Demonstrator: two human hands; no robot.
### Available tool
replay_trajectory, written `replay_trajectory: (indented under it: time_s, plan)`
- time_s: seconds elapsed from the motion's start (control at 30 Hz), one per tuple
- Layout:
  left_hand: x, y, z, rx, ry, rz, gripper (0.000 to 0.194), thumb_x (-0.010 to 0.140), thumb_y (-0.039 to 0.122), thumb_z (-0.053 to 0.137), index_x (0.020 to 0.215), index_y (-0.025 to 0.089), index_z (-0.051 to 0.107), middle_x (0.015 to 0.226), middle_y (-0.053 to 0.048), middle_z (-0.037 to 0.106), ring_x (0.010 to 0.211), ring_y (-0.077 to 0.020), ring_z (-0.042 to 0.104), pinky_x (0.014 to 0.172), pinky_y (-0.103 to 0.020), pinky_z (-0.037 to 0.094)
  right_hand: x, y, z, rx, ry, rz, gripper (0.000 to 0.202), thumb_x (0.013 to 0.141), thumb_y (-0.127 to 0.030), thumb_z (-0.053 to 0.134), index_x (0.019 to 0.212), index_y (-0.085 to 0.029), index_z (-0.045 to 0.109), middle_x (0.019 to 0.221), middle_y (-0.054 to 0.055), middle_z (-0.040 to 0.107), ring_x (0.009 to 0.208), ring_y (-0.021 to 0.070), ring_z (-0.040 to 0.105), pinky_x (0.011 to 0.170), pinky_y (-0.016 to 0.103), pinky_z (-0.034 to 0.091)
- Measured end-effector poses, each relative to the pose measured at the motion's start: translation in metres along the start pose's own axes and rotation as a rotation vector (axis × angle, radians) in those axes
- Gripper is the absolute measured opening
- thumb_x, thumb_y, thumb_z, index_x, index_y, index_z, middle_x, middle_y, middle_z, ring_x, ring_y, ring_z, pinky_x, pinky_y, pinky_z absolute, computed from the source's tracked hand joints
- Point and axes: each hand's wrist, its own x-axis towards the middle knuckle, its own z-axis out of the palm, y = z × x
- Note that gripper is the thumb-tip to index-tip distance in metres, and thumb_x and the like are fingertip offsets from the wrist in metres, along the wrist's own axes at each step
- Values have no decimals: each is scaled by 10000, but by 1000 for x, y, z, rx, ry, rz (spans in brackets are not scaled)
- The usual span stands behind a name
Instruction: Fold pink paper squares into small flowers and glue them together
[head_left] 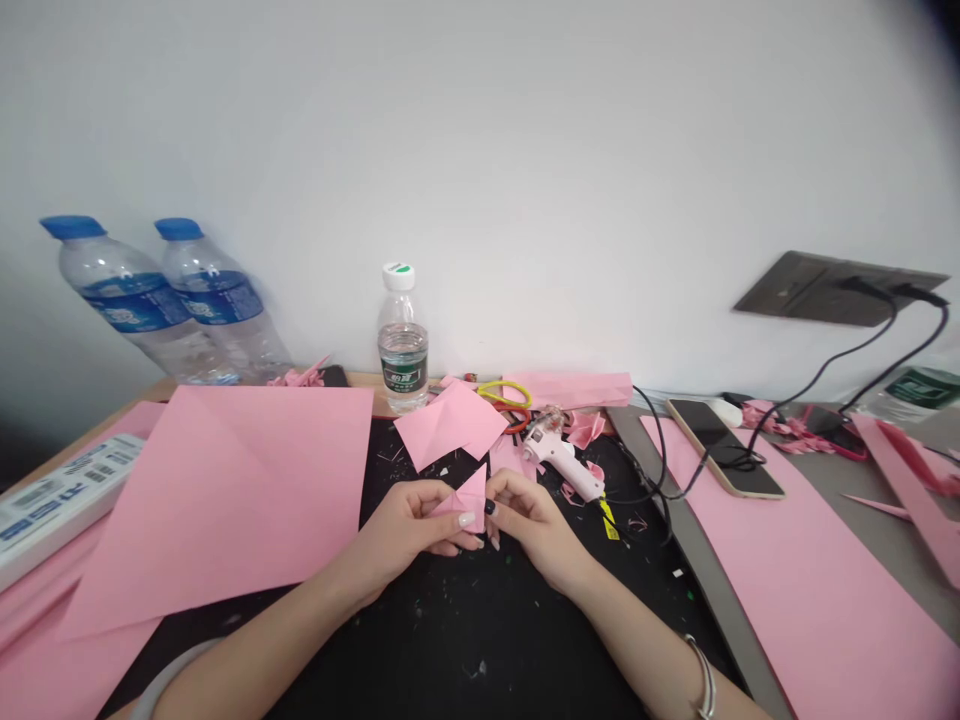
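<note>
Between both hands, above the black mat (480, 640), is a small folded piece of pink paper (471, 492). My left hand (416, 520) pinches its left side, thumb on top. On the right edge, my right hand (529, 515) grips the same piece between thumb and fingers. Just beyond lie flat pink paper squares (450, 425). A pale pink hot glue gun (562, 460) rests to the right of them, its cord running right. Behind the squares are scissors with yellow and red handles (506, 395).
A large pink sheet (262, 480) and a white box (67, 500) lie left. Two blue-capped bottles (217, 300) and a water bottle (403, 350) stand by the wall. At right, a phone (724, 450) lies on another pink sheet (810, 570); cords hang from a wall socket (832, 288).
</note>
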Motion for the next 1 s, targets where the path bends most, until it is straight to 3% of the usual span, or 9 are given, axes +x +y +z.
replay_trajectory:
  time_s: [0.27,0.47,0.7,1.0]
  plan:
    - [-2,4,3,5,8,-10,196,730,338,689,764,148,652,712,-21,743,720,-176,717,582,-192,503,-2,4,0,122,-53,72,212,844,-374,568,817,-170,515,628,-19,501,524,108,469,496,233,367]
    - [-2,5,6,86,-39,10,206,702,330,713,767,145,651,737,-28,748,729,-198,715,616,-235,520,-4,0,5,-140,-69,50,257,885,-402,511,773,-172,491,607,-46,424,498,81,372,460,210,291]
    - [0,2,5,107,-62,63,201,722,338,693,774,148,654,737,-32,742,728,-209,712,624,-253,518,-5,-1,3,-265,-76,50,278,917,-408,444,757,-181,463,593,-54,407,505,83,370,467,208,290]
    - [-1,0,5,86,-28,131,254,779,395,628,740,145,602,567,15,630,488,-146,653,412,-186,402,-5,1,0,-357,-113,36,275,920,-389,439,736,-185,439,594,-59,404,515,82,382,480,208,297]
